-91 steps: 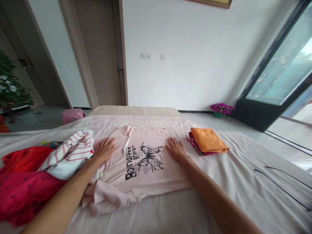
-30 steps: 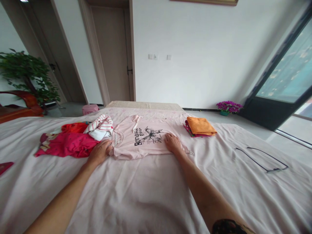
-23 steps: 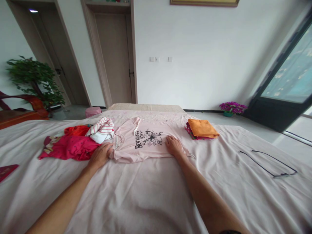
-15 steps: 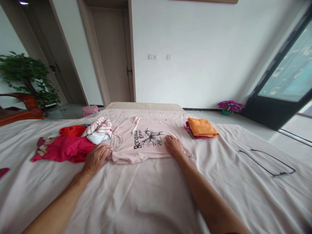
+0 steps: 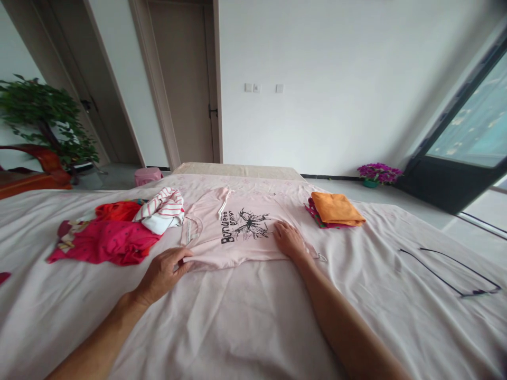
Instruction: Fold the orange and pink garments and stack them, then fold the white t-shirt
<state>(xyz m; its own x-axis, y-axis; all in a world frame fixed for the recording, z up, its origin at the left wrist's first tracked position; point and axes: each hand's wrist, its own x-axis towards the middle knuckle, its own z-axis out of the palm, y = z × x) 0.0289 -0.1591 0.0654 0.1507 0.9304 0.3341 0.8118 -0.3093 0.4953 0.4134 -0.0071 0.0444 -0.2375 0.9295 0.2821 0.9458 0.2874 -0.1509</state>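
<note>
A pale pink T-shirt point(image 5: 214, 248) with black lettering and a butterfly-like print lies spread sideways on the bed sheet point(image 5: 229, 322), its neckline toward the left. My left hand point(image 5: 167, 270) pinches the near sleeve edge between thumb and fingers. On the lower part of the shirt, right of the print, my right hand point(image 5: 291, 240) rests flat with fingers stretched out. White drawstrings show at the far sleeve, and a small cord loop pokes out by my right wrist.
Left of the shirt lies a rumpled heap of red and pink clothes point(image 5: 106, 240) with a striped white garment point(image 5: 164, 208). Folded orange cloth point(image 5: 336, 208) tops a small stack on the right. Eyeglasses point(image 5: 471, 293) lie further right on the sheet.
My left hand has moved nearer and slightly right, drawing the sleeve edge out from the neckline. My right hand stays on the shirt. The view has shifted slightly.
</note>
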